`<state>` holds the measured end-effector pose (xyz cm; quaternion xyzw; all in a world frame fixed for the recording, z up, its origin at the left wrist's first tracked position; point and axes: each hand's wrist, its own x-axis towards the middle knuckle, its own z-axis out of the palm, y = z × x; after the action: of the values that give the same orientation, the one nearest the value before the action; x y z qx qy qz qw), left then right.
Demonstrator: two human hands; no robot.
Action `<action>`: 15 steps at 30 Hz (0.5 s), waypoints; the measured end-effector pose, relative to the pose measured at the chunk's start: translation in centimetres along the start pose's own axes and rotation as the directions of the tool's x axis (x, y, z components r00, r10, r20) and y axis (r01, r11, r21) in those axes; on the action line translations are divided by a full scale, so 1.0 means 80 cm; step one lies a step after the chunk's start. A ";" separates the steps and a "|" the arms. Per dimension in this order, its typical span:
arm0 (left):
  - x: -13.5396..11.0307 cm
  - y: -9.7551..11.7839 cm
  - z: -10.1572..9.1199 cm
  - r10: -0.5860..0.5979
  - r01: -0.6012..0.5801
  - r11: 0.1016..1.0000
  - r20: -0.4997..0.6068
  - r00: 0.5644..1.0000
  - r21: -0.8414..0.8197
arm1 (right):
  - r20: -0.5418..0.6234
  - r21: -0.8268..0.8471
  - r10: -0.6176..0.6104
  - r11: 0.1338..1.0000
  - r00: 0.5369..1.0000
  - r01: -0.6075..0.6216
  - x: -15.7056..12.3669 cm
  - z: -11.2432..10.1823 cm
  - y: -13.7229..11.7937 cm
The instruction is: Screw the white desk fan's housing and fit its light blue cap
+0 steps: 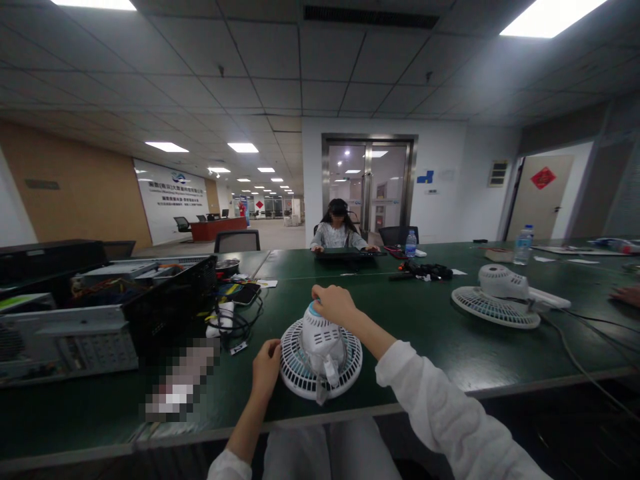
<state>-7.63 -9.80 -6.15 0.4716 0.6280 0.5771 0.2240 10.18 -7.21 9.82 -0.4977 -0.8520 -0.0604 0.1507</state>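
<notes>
A white electric fan (320, 343) lies face down on the green table, its round grille flat and its motor housing pointing up. My left hand (267, 363) is closed at the left rim of the grille, fingertips against the edge. Over the top of the housing, my right hand (334, 305) is closed with curled fingers beside a light-blue part (314, 308) of the fan. What lies under those fingers is partly hidden. A small white piece hangs at the near side of the housing.
An opened computer case (100, 320) stands at the left, with cables (240, 323) beside it. Another white fan (500, 297) lies at the right with its cord trailing. Water bottles (523, 245) stand farther back. A person (341, 233) sits opposite behind a dark flat object.
</notes>
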 end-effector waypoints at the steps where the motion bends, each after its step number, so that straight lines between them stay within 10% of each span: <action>1: 0.000 0.000 0.000 0.000 0.000 1.000 0.001 1.000 -0.001 | -0.004 0.007 0.013 1.000 1.000 -0.013 0.000 0.001 -0.001; 15: -0.001 0.000 -0.002 -0.004 0.004 1.000 -0.002 1.000 -0.031 | 0.174 0.366 -0.372 0.884 0.912 0.291 0.008 -0.031 0.053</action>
<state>-7.72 -9.95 -6.13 0.4662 0.6202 0.5867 0.2320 14.08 -5.21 12.20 -0.3144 -0.9346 0.1195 0.1158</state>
